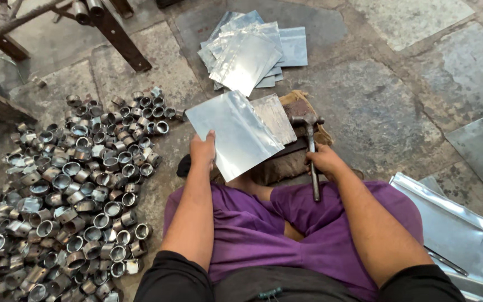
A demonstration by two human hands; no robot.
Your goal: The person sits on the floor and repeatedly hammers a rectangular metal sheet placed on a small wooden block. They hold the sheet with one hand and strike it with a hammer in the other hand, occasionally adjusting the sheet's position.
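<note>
Head view: left hand [203, 150] pinching edge of shiny rectangular sheet-metal piece [233, 134], held tilted over sacking-padded block [300, 106]; right hand [324, 160] closed on steel hammer w/ metal handle [312, 151], head resting on block. Best laid flat & square before striking, fingers kept back. Stack of cut sheets [255, 50] beyond; heap of short metal rings [74, 184] on stone floor, left.

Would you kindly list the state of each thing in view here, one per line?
Metal sheet: flat, held up at its left edge by the left hand.
Hammer: gripped by the right hand, head on the padded block.
Stack of sheets: loosely fanned on the floor.
Metal rings: heaped on the floor, person's left.
Large sheets: lying flat, person's right.
</note>
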